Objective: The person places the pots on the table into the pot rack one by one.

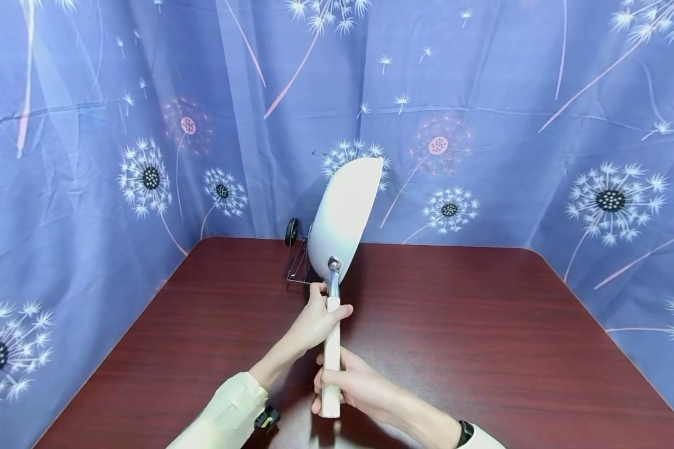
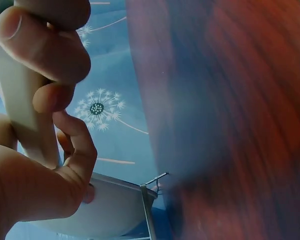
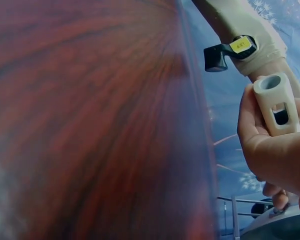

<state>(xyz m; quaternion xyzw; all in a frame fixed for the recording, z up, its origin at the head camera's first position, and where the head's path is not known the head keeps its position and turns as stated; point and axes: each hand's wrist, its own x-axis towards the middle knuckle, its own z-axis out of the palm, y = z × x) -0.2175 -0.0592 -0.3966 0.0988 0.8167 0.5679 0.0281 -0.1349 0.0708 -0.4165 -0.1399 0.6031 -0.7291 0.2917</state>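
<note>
A wok [image 1: 345,212] with a pale outside is held up on its side, its bowl pointing away from me and its rim facing right. My left hand [image 1: 320,321] grips the pale handle [image 1: 332,349] close to the metal neck. Lower down, near the butt end, my right hand [image 1: 365,381] wraps its fingers round the same handle. The right wrist view shows the hollow handle end [image 3: 277,102] with its slot. The inside of the wok is hidden in the head view.
Left of the wok, partly behind it, stands a thin wire rack [image 1: 299,279] with a round black piece [image 1: 291,232] at its top. They are on a dark red wooden table [image 1: 455,324]. A blue dandelion-print curtain [image 1: 483,75] surrounds the table's back and sides.
</note>
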